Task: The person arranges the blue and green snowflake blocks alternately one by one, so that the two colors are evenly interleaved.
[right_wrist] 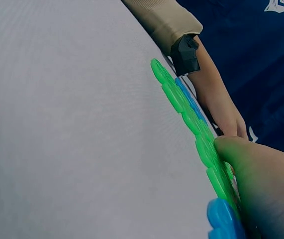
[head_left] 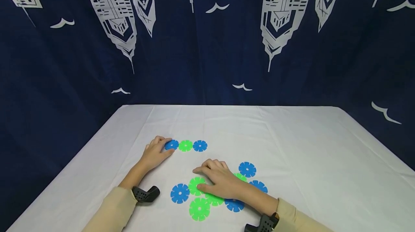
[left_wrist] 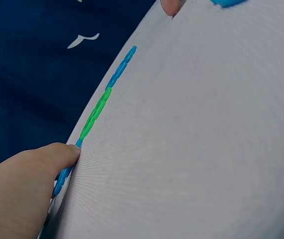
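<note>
In the head view, a blue notched plastic disc (head_left: 172,145), a green disc (head_left: 186,146) and a second blue disc (head_left: 200,146) lie in a row. My left hand (head_left: 155,156) holds the row's left blue disc between thumb and index finger; the left wrist view shows the thumb (left_wrist: 71,153) against its edge. Nearer to me, my right hand (head_left: 223,181) hovers low over a loose group, fingers spread. Its thumb touches a green disc (head_left: 195,181), the index fingertip beyond that disc's far edge. The palm and forearm partly cover other discs.
Around the right hand lie a blue disc (head_left: 179,193), a green disc (head_left: 199,209) and several more blue and green ones, some overlapping. White cloth covers the table (head_left: 308,145). A dark blue patterned curtain (head_left: 201,55) hangs behind its far edge.
</note>
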